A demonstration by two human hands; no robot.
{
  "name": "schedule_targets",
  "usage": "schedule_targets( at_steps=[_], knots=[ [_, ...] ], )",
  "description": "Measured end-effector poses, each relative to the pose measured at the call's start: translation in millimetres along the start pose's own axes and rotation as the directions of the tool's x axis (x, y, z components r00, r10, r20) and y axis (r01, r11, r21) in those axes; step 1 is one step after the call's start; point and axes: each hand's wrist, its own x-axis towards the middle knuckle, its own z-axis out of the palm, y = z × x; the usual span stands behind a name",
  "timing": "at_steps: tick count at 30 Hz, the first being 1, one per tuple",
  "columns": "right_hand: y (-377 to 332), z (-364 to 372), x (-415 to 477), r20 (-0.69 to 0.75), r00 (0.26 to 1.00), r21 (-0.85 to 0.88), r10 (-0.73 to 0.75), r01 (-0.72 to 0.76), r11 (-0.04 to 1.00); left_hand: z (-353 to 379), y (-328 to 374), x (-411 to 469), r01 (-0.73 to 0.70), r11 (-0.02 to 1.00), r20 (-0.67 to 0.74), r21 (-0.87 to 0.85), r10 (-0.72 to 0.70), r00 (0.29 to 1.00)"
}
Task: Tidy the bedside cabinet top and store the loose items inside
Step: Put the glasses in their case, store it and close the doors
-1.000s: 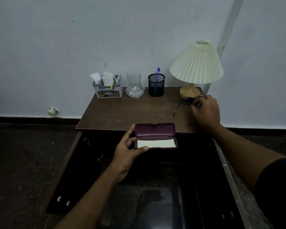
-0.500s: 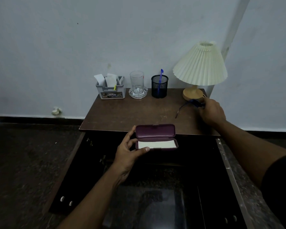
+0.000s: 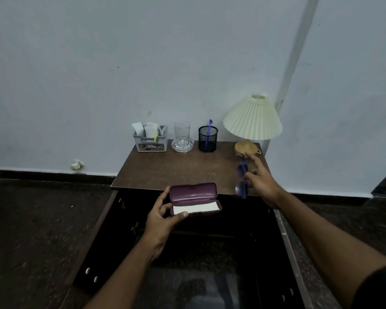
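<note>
Cabinet interior is near-black, so its contents cannot be made out; the open doors (image 3: pixel 94 248) are cut off at the bottom edge. The glasses (image 3: pixel 242 175) are motion-blurred: purple, hanging roughly vertical, one lens above the pinch and one below, temple arms hard to make out. Cannot tell whether they touch the cabinet top (image 3: pixel 176 170). The right hand (image 3: pixel 262 184) pinches the glasses at mid-frame between thumb and fingertips, over the right near corner of the top, just near of the lamp (image 3: pixel 253 118) base. The left hand (image 3: pixel 163 217) grasps the left end of the open purple case (image 3: pixel 194 198), thumb on the near rim and fingers behind the lid. The case sits in front of the top's near edge, left of the glasses and apart from them, with a white cloth (image 3: pixel 194 208) in the lower half. Along the far edge stand a grey organiser (image 3: pixel 151 141), a glass (image 3: pixel 182 132) and a mesh pen cup (image 3: pixel 207 139).
</note>
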Motion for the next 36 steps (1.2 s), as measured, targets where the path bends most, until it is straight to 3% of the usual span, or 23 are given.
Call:
schedule_targets(
  at_steps=[4,12,19,27,36],
  knots=[
    [-17,11,-21,0.097,0.994,0.245,0.042,-0.065,0.967,-6,4,-9,0.000,1.000,-0.015,-0.012,0.000,1.000],
    [-34,16,-48,0.107,0.994,0.377,-0.022,-0.020,0.926,-6,6,-16,0.007,1.000,0.004,0.011,-0.007,1.000],
    [-39,16,-61,0.051,0.993,0.501,0.106,-0.117,0.858,-5,5,-16,-0.001,1.000,0.029,0.013,0.001,1.000],
    [-35,21,-65,-0.011,0.998,0.353,0.062,-0.054,0.934,-5,5,-15,-0.009,1.000,0.041,0.007,0.009,0.999],
    [-52,38,-71,0.079,0.997,0.231,-0.004,-0.014,0.973,1,2,-13,-0.031,0.999,0.064,0.044,0.028,0.998]
  ],
)
